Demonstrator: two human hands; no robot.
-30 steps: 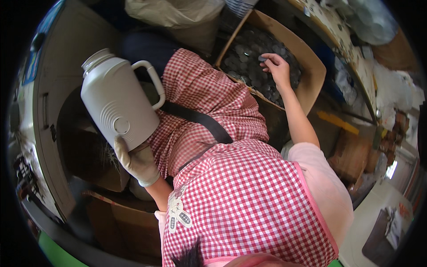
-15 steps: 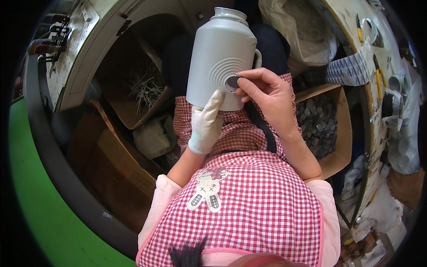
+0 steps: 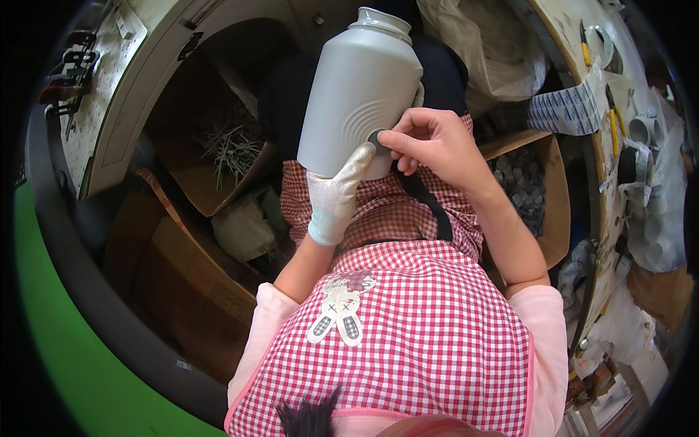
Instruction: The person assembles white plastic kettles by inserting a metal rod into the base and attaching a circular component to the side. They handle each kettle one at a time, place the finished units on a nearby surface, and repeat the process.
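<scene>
A grey jug (image 3: 354, 80) with a necked mouth, a side handle and raised concentric rings lies over my lap, its mouth pointing away. My left hand (image 3: 336, 195), in a whitish glove, grips its near end, the thumb along the side. A small dark round disc (image 3: 377, 140) is at the jug's surface beside the rings. My bare right hand (image 3: 437, 146) pinches the disc's edge between thumb and forefinger. My left thumb tip meets the disc's other side. Part of the disc is hidden by my fingers.
An open carton (image 3: 550, 211) holding many grey discs stands at my right. Thin pale strips (image 3: 237, 149) fill a box at the left. Yellow-handled pliers (image 3: 613, 120), a blue-and-white printed sheet (image 3: 564, 113) and plastic bags (image 3: 502, 51) lie along the right-hand bench.
The jug has tilted slightly, its near end shifting left with my left hand. My right hand has turned, its elbow swinging outward, and less of the disc shows now.
</scene>
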